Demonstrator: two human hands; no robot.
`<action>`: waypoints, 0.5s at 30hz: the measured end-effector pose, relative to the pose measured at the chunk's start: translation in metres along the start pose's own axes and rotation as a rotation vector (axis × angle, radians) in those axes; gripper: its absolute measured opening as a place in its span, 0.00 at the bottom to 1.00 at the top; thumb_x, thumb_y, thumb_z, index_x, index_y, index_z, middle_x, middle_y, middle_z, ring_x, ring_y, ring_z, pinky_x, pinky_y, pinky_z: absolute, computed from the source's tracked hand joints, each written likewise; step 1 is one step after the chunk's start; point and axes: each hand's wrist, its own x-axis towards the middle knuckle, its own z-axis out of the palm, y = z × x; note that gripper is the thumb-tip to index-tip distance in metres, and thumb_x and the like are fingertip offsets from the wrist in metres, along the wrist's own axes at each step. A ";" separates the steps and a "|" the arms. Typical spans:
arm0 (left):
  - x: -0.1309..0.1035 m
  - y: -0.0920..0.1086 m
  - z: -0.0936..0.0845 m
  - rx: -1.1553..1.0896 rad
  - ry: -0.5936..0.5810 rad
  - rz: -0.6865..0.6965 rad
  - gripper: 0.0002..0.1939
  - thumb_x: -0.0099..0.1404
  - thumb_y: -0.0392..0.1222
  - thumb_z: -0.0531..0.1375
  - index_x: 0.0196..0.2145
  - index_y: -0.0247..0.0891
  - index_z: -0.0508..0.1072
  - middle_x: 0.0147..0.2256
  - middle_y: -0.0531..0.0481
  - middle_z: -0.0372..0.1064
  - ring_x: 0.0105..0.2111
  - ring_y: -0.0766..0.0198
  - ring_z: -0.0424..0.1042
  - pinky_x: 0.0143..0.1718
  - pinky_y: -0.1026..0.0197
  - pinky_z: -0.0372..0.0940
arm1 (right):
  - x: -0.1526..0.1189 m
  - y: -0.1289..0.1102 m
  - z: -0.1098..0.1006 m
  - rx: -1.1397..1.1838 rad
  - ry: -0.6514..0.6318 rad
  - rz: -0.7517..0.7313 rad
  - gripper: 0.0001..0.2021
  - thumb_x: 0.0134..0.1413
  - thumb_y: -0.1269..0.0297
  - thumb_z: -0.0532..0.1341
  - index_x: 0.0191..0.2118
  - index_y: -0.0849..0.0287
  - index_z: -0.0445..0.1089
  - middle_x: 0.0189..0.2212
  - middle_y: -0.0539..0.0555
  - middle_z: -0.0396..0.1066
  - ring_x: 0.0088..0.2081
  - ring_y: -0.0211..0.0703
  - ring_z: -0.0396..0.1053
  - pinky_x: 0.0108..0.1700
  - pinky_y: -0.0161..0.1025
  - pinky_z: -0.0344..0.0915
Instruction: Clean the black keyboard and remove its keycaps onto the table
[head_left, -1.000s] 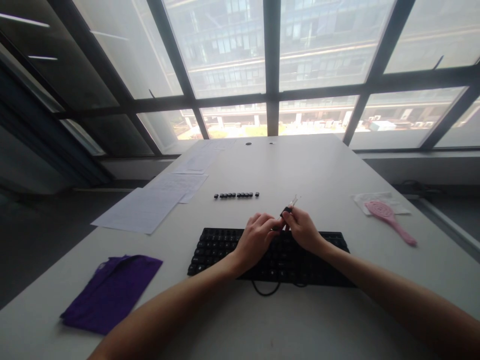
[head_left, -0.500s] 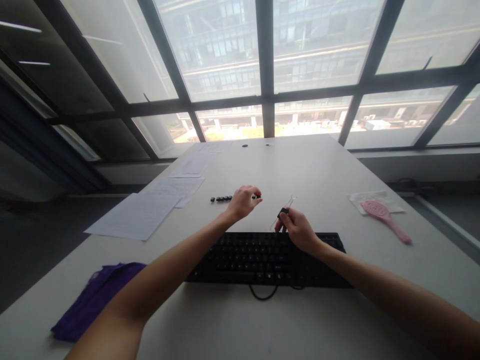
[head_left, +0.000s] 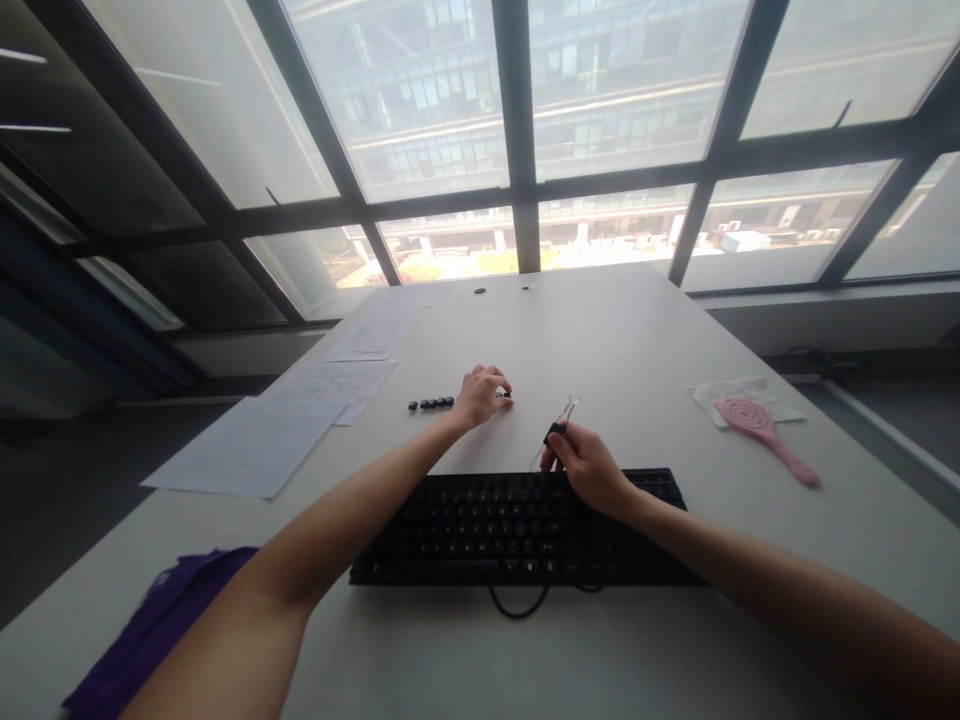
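Both hands are out over the bench: my left hand is stretched forward with its fingers curled down onto the right end of a row of small black keycaps, pinching at one there, though I cannot tell whether a cap is actually between the fingertips. My right hand is closed around a wire keycap puller, its black grip in my fingers and the thin loops pointing up and away, held just above the far edge of the black keyboard. That keyboard lies directly before me, cable looping off its near edge. Judging by the caps lined up beyond it, a fair number are already off and set in order; most of the board looks to be populated, so I reckon much pulling is left. Farther out, sheets of paper lie to the left, a purple cloth sits at the near left corner, and a pink hairbrush rests on a wrapper at the right.
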 end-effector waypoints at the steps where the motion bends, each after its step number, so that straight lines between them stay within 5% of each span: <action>1: 0.000 -0.002 0.001 -0.004 0.001 -0.007 0.05 0.60 0.42 0.69 0.35 0.44 0.80 0.47 0.48 0.74 0.51 0.50 0.64 0.52 0.47 0.59 | 0.000 0.000 0.000 -0.001 0.000 -0.002 0.17 0.69 0.56 0.52 0.30 0.57 0.67 0.25 0.52 0.74 0.26 0.39 0.67 0.33 0.37 0.63; 15: 0.004 -0.010 -0.001 -0.003 -0.047 -0.030 0.11 0.58 0.45 0.70 0.40 0.46 0.81 0.49 0.48 0.73 0.52 0.47 0.64 0.54 0.45 0.58 | 0.000 0.004 0.000 -0.005 0.012 -0.005 0.17 0.69 0.54 0.53 0.30 0.58 0.67 0.26 0.52 0.75 0.27 0.39 0.69 0.34 0.37 0.64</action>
